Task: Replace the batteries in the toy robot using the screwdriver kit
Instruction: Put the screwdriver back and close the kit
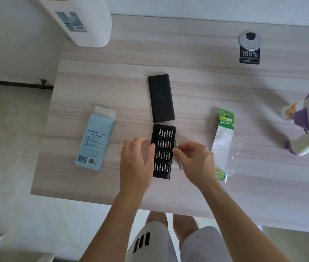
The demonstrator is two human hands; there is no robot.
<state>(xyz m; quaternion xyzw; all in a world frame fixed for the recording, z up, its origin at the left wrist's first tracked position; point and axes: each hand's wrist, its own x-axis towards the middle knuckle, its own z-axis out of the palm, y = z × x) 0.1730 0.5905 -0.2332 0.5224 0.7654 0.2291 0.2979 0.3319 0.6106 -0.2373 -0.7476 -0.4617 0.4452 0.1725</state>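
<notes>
**A:** What did the head camera show of the hands?

**B:** The left hand (136, 161) sat at the left edge of the bit tray (161, 175), with its fingers curled against the tray wall. They were blurred, so I could not tell whether it gripped the tray or only touched it. The right hand (195, 161) pinched the slim silver screwdriver (180, 165), which lay just beside the tray's right edge.

**A:** And the toy robot?

**B:** The toy robot (308, 129) was at the far right of the table (197, 82), well apart from both hands and partly cut off by the frame. The battery pack (223, 140) lay between it and the tray (green card on top, clear film below).

**A:** How would the driver handle?

**B:** I judged it light, stiff and smooth, so it could easily roll or slip. It would be better held round the middle of the shaft than at the tip. The bits looked small and could spill if the tray tipped. The robot seemed to be hard, rounded plastic, and I would take it by the body, not a limb.

**A:** How far along was it?

**B:** Early, I thought. The tool was only being picked and no screw had been reached yet.
</notes>
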